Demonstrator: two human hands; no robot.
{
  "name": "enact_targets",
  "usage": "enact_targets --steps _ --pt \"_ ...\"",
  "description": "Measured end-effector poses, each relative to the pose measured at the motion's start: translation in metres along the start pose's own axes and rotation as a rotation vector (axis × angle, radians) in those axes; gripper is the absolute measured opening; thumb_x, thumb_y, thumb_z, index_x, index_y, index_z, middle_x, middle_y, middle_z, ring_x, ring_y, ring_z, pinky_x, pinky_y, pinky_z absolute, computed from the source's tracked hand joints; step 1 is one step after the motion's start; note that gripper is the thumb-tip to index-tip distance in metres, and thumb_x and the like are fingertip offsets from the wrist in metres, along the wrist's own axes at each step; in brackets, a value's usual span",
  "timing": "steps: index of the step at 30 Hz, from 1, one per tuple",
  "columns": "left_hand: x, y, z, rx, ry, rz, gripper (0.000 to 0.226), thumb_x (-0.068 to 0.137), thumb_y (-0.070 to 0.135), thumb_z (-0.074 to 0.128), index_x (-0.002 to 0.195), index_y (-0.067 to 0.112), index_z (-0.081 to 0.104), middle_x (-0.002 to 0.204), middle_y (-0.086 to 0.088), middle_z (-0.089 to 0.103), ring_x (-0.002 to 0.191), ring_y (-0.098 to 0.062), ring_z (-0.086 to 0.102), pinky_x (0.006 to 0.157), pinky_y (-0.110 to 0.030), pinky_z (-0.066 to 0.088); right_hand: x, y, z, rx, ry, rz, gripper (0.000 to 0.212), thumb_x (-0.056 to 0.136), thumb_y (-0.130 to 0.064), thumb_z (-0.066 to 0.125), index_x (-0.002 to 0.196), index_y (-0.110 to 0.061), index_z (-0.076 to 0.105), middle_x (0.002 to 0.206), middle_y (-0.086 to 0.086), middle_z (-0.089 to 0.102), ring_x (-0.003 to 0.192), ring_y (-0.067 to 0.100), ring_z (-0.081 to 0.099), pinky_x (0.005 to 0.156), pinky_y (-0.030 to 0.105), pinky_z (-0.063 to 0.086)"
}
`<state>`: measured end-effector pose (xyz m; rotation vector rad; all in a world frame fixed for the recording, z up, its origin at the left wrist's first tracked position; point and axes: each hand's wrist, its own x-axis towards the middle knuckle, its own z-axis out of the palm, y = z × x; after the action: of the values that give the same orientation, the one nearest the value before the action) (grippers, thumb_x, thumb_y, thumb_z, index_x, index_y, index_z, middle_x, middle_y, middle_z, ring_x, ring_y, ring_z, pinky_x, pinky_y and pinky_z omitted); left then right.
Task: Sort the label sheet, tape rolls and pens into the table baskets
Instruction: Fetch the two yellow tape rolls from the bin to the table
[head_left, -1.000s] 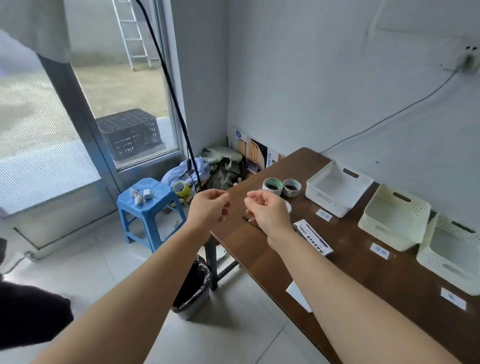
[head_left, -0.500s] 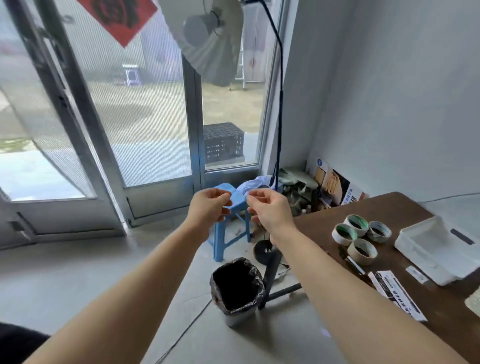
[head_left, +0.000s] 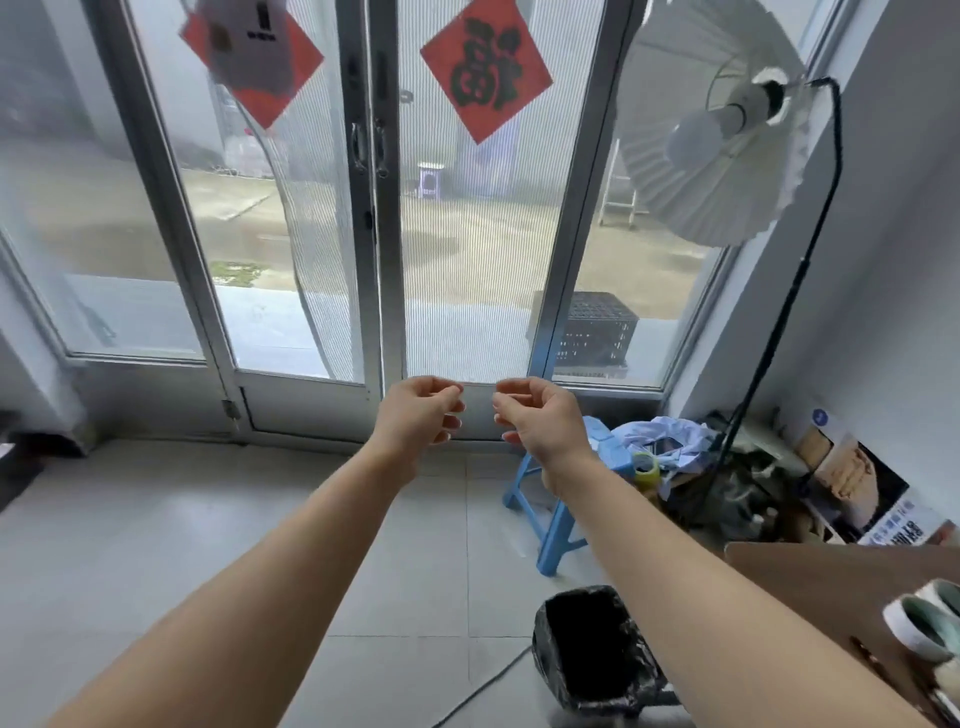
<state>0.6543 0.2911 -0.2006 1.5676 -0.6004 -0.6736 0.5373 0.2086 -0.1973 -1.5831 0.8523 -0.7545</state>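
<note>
Both arms stretched forward over tiled floor, toward glass double door (head_left: 374, 208). Left hand (head_left: 418, 415) and right hand (head_left: 540, 418) raised side by side, near but apart, fingers curled inward, nothing visible in either. Red paper squares (head_left: 485, 83) on panes. White pleated lamp (head_left: 717, 156) upper right. Blue stool (head_left: 553, 545) beneath right forearm; bin (head_left: 592, 649) with black bag nearer camera. Brown table (head_left: 831, 577) corner lower right, tape rolls (head_left: 919, 623) on it at frame edge. Black crate (head_left: 597, 327) outside glass.
</note>
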Motion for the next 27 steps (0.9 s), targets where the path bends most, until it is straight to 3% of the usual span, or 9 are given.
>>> enact_targets --steps 4,10,14,20,27 --pt "0.020 -0.002 -0.064 -0.022 0.086 -0.009 0.011 0.095 0.014 0.054 0.097 0.010 0.064 0.081 -0.004 0.064 0.066 -0.016 0.058 0.062 -0.025 0.046 0.019 -0.012 0.066 0.013 -0.095 -0.028 0.011 0.090 -0.012 0.063 0.101 -0.012 0.065 0.088 0.001 0.065 0.083 0.017 0.061 0.066 0.025 0.052" --pt "0.040 -0.011 -0.157 -0.031 0.223 -0.022 0.015 0.095 0.014 0.054 0.084 0.016 0.064 0.080 -0.004 0.065 0.068 -0.017 0.058 0.063 -0.027 0.046 0.039 -0.026 0.161 0.027 -0.256 -0.032 0.014 0.090 -0.009 0.063 0.104 -0.007 0.065 0.093 0.009 0.064 0.078 0.017 0.060 0.065 0.025 0.050" --pt "0.048 -0.017 -0.209 -0.044 0.325 -0.040 0.012 0.095 0.016 0.054 0.092 0.012 0.065 0.083 -0.004 0.066 0.070 -0.018 0.059 0.065 -0.028 0.047 0.051 -0.033 0.215 0.030 -0.367 -0.034 0.012 0.089 -0.008 0.064 0.101 -0.010 0.066 0.092 0.010 0.065 0.073 0.013 0.059 0.057 0.019 0.048" --pt "0.063 -0.018 -0.271 -0.055 0.479 -0.041 0.015 0.095 0.015 0.054 0.100 0.007 0.066 0.082 -0.004 0.066 0.069 -0.016 0.060 0.065 -0.028 0.048 0.074 -0.045 0.289 0.036 -0.532 -0.072 0.013 0.088 -0.010 0.065 0.101 -0.011 0.067 0.094 0.011 0.067 0.080 0.017 0.062 0.061 0.020 0.051" --pt "0.101 -0.016 -0.337 -0.093 0.671 -0.034 0.011 0.095 0.013 0.054 0.091 0.012 0.065 0.078 -0.002 0.065 0.066 -0.016 0.058 0.064 -0.027 0.047 0.118 -0.062 0.369 0.050 -0.709 -0.097 0.013 0.088 -0.012 0.066 0.101 -0.012 0.068 0.091 0.009 0.066 0.076 0.015 0.061 0.062 0.021 0.050"
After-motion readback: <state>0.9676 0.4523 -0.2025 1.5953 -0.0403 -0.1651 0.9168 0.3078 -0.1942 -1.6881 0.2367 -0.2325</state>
